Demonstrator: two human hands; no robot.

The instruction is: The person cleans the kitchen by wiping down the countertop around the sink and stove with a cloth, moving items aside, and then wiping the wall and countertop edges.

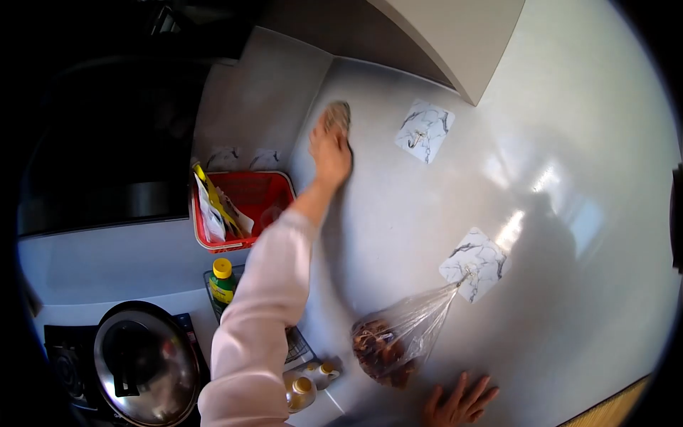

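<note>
My right hand or left hand cannot be told by sleeve alone, but the arm in the pale pink sleeve comes from the lower left, and its hand, my left hand (331, 153), presses a greyish-brown cloth (338, 115) against the light wall near the corner. At the bottom, my right hand (461, 407) lies with spread fingers on the wall, holding nothing. Above and left of it, a clear plastic bag (390, 341) of brown pieces hangs from a hook on a marble-patterned square (475, 263).
A red basket (245, 244) with packets stands left of the forearm. Below are a yellow-capped green bottle (222, 283), a lidded pan (146, 363) on the stove and more bottles (300, 393). Another marble-patterned square (435, 121) with a hook is on the wall; a hood (462, 43) juts out above.
</note>
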